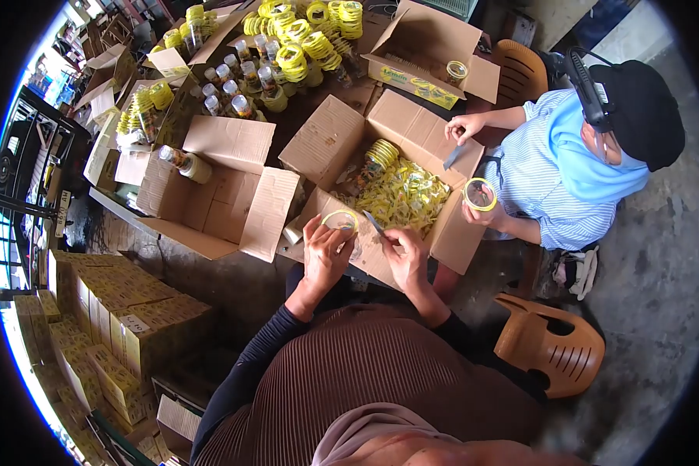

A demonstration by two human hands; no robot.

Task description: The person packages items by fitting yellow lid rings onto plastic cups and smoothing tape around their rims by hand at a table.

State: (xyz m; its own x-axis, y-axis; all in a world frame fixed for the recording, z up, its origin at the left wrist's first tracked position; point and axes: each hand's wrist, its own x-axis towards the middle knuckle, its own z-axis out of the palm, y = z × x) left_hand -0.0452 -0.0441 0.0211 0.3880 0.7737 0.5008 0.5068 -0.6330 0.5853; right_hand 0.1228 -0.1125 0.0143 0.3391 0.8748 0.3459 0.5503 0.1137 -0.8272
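Note:
My left hand (326,252) is closed round a clear jar with a yellow rim (339,220), over the near flap of an open cardboard box. Just to its right, my right hand (405,260) grips a small knife (374,224), its blade pointing up and left towards the jar. Beneath and beyond both hands, the box (419,124) holds a heap of yellow wrappers (408,194) and a stack of yellow rings (382,154).
At the right, a co-worker (567,163) holds a blade and a yellow-rimmed jar (480,194). An open box (217,194) lies left, with several jars (241,105) behind it. Orange chairs (551,346) and stacked cartons (140,311) flank me.

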